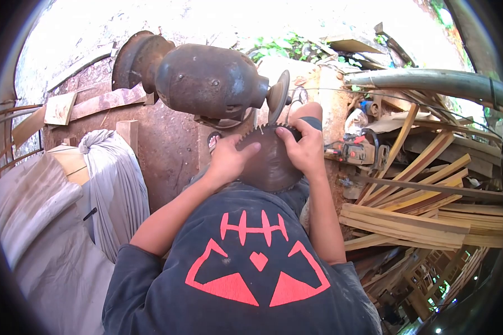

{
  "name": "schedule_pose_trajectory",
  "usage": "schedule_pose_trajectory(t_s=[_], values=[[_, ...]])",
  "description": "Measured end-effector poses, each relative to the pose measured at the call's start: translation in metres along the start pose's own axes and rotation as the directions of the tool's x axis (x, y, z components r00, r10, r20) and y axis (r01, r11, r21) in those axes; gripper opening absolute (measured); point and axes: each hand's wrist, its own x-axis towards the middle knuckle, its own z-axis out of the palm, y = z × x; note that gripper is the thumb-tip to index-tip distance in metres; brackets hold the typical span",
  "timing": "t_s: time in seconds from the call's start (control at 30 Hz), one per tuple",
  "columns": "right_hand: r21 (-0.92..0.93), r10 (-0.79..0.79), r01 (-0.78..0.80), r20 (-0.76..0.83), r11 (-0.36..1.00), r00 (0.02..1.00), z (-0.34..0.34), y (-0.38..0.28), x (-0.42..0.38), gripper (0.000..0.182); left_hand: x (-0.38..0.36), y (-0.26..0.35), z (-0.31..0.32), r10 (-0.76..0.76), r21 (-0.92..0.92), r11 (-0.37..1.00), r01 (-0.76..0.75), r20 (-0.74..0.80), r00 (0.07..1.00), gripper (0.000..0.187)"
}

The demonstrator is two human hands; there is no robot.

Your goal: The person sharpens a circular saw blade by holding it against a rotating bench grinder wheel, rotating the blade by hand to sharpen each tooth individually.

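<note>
A dark, toothed circular saw blade [271, 162] is held in front of my lap, its upper edge against the rim of a thin grinding wheel [279, 96]. That wheel sits on the shaft of a rusty bench grinder motor [207, 78]. My left hand [231, 158] grips the blade's left side, thumb lying on its face. On the upper right side, my right hand [304, 146] holds it with the thumb near the teeth. The fingers behind the blade are hidden.
Stacked wood strips [413, 223] and a chainsaw [355, 149] lie to the right. A grey pipe [425, 81] crosses at the upper right. Draped grey cloth [114, 178] covers things on the left. A larger round disc [134, 61] is on the motor's far left end.
</note>
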Motion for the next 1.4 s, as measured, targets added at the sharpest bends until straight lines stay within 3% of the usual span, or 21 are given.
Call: schedule_pose_trajectory(t_s=[0.17,0.27,0.43,0.67,1.4], values=[[0.019,-0.001,0.001,-0.003,1.0,1.0,-0.002,-0.001,-0.001,0.036,0.002,-0.005,0.001,0.008,-0.082,0.997,-0.007,0.009,1.0,0.03],[0.011,0.015,-0.015,-0.006,1.0,1.0,-0.001,-0.004,-0.001,0.036,0.004,-0.007,-0.001,0.023,0.026,0.999,-0.023,0.005,1.0,0.029],[0.035,-0.06,0.061,-0.036,0.998,0.998,0.003,0.006,0.001,0.037,0.004,-0.003,-0.001,0.014,0.037,0.999,-0.014,0.004,1.0,0.029],[0.027,-0.025,0.026,-0.024,0.999,0.999,0.002,0.005,0.001,0.037,0.003,0.0,-0.002,0.045,0.086,0.995,-0.045,-0.003,0.999,0.031],[0.039,-0.051,0.052,-0.044,0.998,0.998,0.004,0.006,-0.001,0.035,0.003,-0.005,0.0,0.039,0.053,0.998,-0.038,-0.003,0.999,0.027]])
